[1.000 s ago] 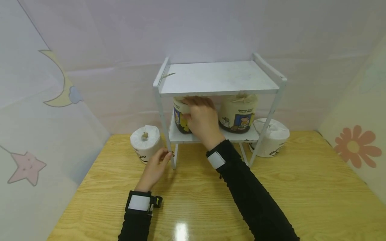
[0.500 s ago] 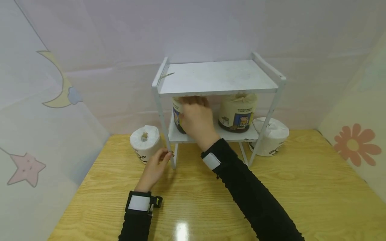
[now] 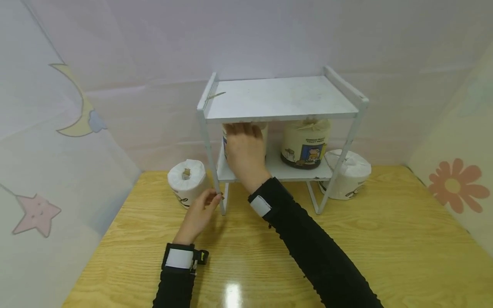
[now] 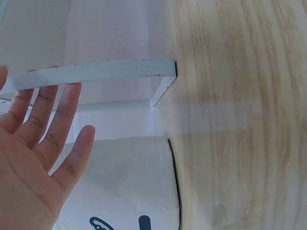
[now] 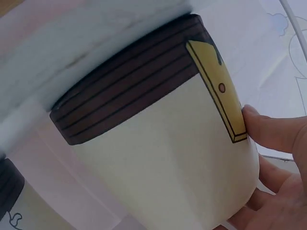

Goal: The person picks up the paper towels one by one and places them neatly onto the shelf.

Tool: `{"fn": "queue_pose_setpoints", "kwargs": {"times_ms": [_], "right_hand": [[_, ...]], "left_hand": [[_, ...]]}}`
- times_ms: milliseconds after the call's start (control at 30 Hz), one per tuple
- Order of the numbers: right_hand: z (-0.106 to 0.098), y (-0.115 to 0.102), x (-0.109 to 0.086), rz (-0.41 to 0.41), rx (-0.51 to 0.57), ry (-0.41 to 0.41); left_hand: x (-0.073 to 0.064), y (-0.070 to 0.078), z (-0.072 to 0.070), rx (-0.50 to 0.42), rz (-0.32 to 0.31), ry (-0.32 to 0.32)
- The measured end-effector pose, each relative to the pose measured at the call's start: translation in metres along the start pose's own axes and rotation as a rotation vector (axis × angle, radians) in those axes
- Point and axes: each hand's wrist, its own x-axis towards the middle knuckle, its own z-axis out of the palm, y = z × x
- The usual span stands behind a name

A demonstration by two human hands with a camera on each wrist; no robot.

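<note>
On the middle shelf of a white two-tier rack (image 3: 277, 99) stand two wrapped toilet paper rolls. My right hand (image 3: 246, 155) grips the left toilet roll (image 5: 153, 153), largely hiding it in the head view; up close, the thumb lies at its yellow printed patch and the fingers go around the side. The right toilet roll (image 3: 305, 145), cream with a cartoon print and dark base, stands apart from that hand. Lower left, my left hand (image 3: 197, 216) holds the rack's front left leg (image 4: 120, 70) between thumb and fingers, with fingertips partly behind the bar.
A white-wrapped toilet roll (image 3: 187, 182) stands on the wooden table (image 3: 385, 239) left of the rack, near my left hand. Another white roll (image 3: 348, 175) stands behind the right leg. Patterned cloth walls (image 3: 154, 115) close in the back and sides.
My right hand has shifted left around the roll, which seems to have turned with it: its printed picture has swung out of sight and its plain right side shows. My left hand stays put.
</note>
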Motion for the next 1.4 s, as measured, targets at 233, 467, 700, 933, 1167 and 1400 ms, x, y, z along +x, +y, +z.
{"fn": "queue_pose_setpoints", "kwargs": {"times_ms": [233, 467, 700, 933, 1167, 1400], "right_hand": [[-0.002, 0.005, -0.001, -0.063, -0.021, 0.027], [-0.010, 0.015, -0.003, -0.119, 0.012, -0.061], [-0.017, 0.029, -0.006, -0.100, 0.190, -0.195], [-0.018, 0.042, -0.002, -0.098, 0.339, -0.263], [-0.016, 0.052, 0.001, -0.050, 0.554, -0.316], [-0.015, 0.059, 0.000, -0.022, 0.646, -0.351]], "left_hand": [[0.001, 0.001, 0.001, 0.007, -0.004, 0.001], [0.001, 0.000, 0.001, 0.015, -0.008, 0.007], [0.001, 0.000, 0.001, 0.024, 0.000, 0.010], [0.002, -0.001, 0.002, 0.023, 0.002, 0.003], [0.002, -0.002, 0.002, 0.032, 0.006, 0.007], [0.002, -0.003, 0.002, 0.029, -0.003, 0.000]]}}
